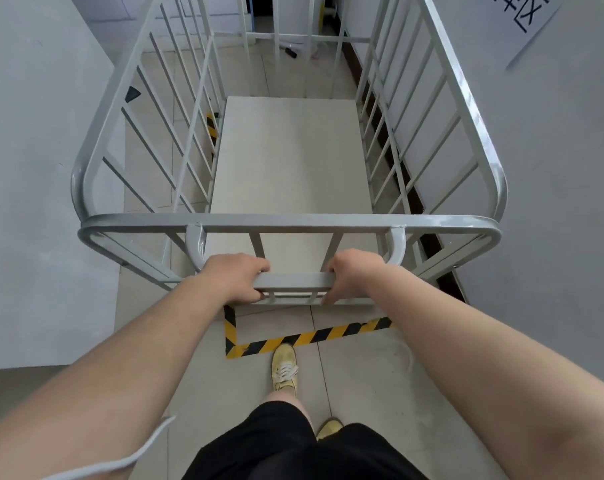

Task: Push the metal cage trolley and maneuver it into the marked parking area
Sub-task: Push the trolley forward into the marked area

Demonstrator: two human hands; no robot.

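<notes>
A white-painted metal cage trolley (286, 150) is shown filling the centre of the frame, its empty deck lying between a pale wall at left and a wall at right that carries a printed sign (525, 19) in the upper right corner. The trolley's rear push bar (293, 280) is gripped by both hands: the left hand (236, 278) is curled over the bar's left end and the right hand (352, 275) over its right end, with a bare stretch of bar between them. Black-and-yellow hazard tape (307, 336) marks a corner of the parking area on the tiled floor (362, 375) just below the hands, and a further strip is seen through the bars at centre left. The trolley's rear edge appears to lie just past the near tape line, so the parking step is judged to be almost complete. A yellow sneaker (284, 370) is planted touching the tape. A final short push, kept straight and clear of the right-hand wall, is likely what remains before the bar can be released.
</notes>
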